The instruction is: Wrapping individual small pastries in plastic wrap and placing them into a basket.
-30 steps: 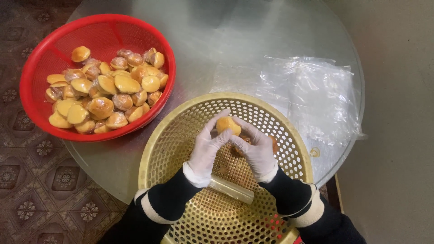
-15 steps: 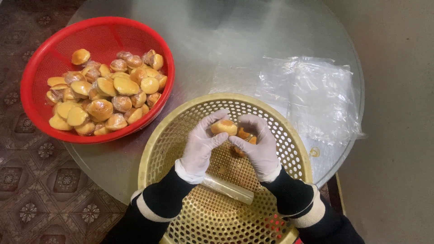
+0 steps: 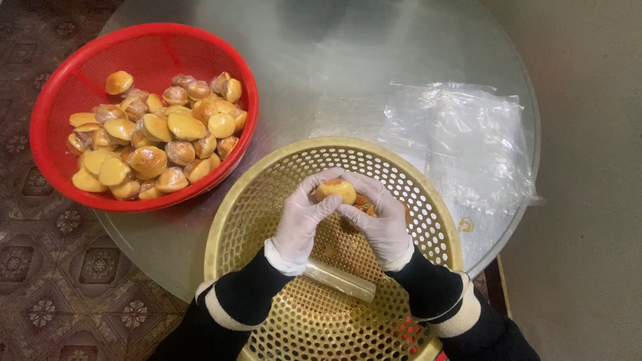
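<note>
Both my hands wear thin white gloves and meet over a yellow perforated basket (image 3: 267,180). My left hand (image 3: 302,219) and my right hand (image 3: 378,224) together hold one small golden bun (image 3: 336,190) between their fingertips. A few more browner buns (image 3: 364,204) lie in the basket just under my right fingers, partly hidden. A clear plastic roll (image 3: 340,280) rests in the basket below my wrists.
A red perforated basket (image 3: 60,100) at the left is filled with several golden and brown buns (image 3: 157,144). A stack of clear plastic bags (image 3: 468,147) lies on the round glass table (image 3: 334,73) at the right. Patterned floor shows on the left.
My hands shifted the bun slightly: it dropped lower toward the basket half a second ago, and now sits raised again between my fingertips.
</note>
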